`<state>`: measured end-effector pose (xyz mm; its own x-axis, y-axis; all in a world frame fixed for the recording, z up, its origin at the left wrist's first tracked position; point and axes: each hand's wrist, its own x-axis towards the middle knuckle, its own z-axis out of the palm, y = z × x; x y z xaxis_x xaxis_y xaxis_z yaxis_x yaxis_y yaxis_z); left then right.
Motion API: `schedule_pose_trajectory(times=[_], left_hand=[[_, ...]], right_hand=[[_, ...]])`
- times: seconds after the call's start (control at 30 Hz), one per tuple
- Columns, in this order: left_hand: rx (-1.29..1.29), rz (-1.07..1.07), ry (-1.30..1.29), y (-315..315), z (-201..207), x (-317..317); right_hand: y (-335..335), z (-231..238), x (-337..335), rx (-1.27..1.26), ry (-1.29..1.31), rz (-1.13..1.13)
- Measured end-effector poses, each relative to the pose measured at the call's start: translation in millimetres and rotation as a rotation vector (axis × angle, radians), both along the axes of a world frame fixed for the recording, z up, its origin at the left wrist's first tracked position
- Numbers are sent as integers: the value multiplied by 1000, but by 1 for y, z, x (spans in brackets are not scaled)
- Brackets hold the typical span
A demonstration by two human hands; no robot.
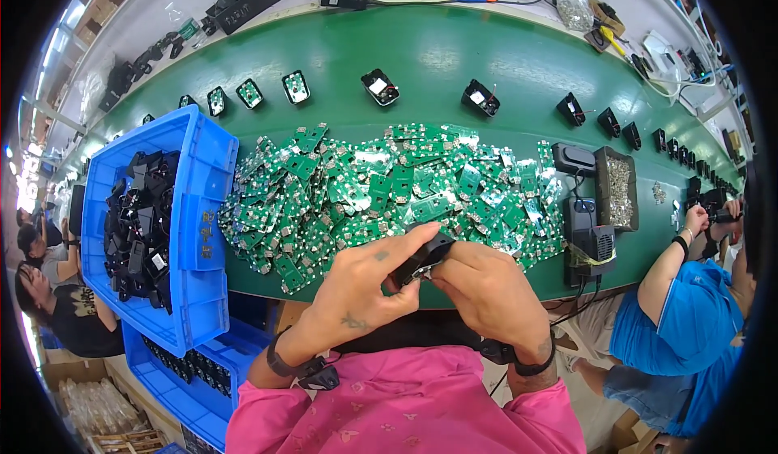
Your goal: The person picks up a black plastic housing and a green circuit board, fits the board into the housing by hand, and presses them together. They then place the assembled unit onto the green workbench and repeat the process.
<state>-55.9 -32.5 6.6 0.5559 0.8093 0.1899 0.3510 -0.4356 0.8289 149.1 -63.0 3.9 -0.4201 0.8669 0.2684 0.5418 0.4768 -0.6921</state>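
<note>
Close to my body, at the bench's near edge, my left hand (369,280) is closed around a small black plastic housing (423,257), thumb and fingers on its sides. My right hand (489,290) is closed against the housing's right end; its fingertips meet the black plastic there. Something light-coloured shows at the housing's lower edge, too small to name. Just beyond both hands spreads a wide heap of green circuit boards (381,191). Left of the heap, a blue plastic crate (212,211) holds many black housings (144,227).
Open housings, one of them a black housing (379,87), stand in a row across the green bench (324,49). To the right are a tray of small metal parts (617,187) and a black corded device (585,235). A co-worker in blue (677,316) sits at right; a lower blue crate (182,385) stands at left.
</note>
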Motion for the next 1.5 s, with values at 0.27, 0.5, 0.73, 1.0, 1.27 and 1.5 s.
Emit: schedule_pose_trajectory(times=[0.27,0.5,0.73,1.0,1.27,1.5], left_hand=[[-22,53,-20,-5,1,0],[-10,118,-79,-12,-2,3],[-187,292,-177,-19,-14,2],[-668,185,-592,-17,-31,-12],[-452,217,-331,-7,-36,-16],[-147,128,-220,-3,-51,-13]], right_hand=[[0,2,-4,-112,21,-58],[0,-1,-9,-179,220,-94],[-5,-16,-29,-74,233,-243],[-6,-46,-29,-543,649,-333],[-6,-45,-40,-585,1004,-387],[1,-44,-39,-752,768,-370]])
